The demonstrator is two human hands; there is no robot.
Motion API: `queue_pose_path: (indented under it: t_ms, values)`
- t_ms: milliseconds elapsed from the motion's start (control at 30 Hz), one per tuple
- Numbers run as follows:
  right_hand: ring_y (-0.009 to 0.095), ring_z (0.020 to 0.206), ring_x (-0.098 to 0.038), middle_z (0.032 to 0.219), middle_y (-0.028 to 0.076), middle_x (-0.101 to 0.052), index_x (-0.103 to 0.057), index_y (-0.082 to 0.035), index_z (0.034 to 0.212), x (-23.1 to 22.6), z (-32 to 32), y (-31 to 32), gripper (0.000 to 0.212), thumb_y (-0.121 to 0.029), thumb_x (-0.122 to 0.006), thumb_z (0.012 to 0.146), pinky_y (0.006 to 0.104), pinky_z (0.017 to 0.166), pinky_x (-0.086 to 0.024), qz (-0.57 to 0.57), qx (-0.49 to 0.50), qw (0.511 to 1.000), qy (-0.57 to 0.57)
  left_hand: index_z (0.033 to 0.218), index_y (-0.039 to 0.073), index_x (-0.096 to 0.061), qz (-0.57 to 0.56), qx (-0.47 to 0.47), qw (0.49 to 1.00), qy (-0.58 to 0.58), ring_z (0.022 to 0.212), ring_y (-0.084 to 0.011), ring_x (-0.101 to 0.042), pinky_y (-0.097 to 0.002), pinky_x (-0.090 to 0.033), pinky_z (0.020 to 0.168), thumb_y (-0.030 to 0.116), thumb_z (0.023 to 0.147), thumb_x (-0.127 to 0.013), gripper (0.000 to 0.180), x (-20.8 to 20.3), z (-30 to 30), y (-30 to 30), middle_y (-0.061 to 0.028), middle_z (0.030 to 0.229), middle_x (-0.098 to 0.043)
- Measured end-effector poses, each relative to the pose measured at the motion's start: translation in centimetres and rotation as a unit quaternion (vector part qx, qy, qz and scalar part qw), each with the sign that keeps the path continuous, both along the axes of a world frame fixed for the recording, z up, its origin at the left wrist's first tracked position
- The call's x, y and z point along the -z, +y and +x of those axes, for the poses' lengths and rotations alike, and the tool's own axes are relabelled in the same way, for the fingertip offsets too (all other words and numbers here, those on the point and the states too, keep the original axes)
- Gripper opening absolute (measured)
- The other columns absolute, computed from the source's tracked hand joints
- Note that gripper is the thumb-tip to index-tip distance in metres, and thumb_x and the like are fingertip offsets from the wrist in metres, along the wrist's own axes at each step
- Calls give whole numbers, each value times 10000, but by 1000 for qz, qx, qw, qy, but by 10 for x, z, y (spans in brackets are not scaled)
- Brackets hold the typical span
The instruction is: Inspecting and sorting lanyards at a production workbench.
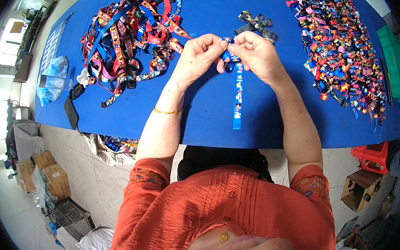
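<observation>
Both my hands meet over the middle of the blue-covered table, pinching a blue printed ribbon strap (238, 100). Its flat end hangs straight down toward the table's near edge, while the upper part is bunched between my fingers. My left hand (200, 54) grips it with thumb and forefinger. Close beside it, my right hand (256, 55) pinches the same strap, fingertips nearly touching the left ones. Just beyond my hands lies a small bunch of dark patterned straps (256, 23). The exact fold between my fingertips is partly hidden.
A tangled heap of printed straps (122, 39) covers the table's left side. At right spreads a wide pile of small colourful rolled pieces (344, 52), with a green crate (393, 62) beyond. A red stool (371, 156) and cardboard boxes (54, 179) stand on the floor.
</observation>
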State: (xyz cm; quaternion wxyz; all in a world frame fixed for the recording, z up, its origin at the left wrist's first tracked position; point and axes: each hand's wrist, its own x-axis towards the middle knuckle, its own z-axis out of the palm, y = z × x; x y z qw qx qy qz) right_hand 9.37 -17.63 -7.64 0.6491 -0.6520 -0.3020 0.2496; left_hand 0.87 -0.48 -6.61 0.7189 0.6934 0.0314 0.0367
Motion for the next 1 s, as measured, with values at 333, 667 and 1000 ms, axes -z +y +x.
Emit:
queue_pose_path:
  t_ms: [333,667,1000]
  values:
    - [54,523,-528,804,46,-667,-597,-15,1060,-21,-10,0,223,-221,-609,976,192,456,-405,-19,-47,993,105,932,0,-636,-80,-44,995,-41,497,-62,-522,-189,-397,451,134,930,-675,140,2,1,13,-59,755,-685]
    - [67,705,-581,825,28,-634,-583,11,1054,-4,-2,-6,221,-56,-694,876,230,617,-487,-11,-51,999,-10,901,66,-653,-87,-153,983,-61,566,-9,-452,-163,-306,506,185,925,-685,125,2,3,30,19,734,-660]
    - [70,650,-593,837,41,-651,-572,3,1082,-23,-9,-4,202,-11,-629,889,228,577,-490,-55,8,998,-8,894,61,-552,-139,-69,977,-145,913,-135,-637,-292,-477,880,65,946,-521,61,-5,2,24,-209,1070,-700]
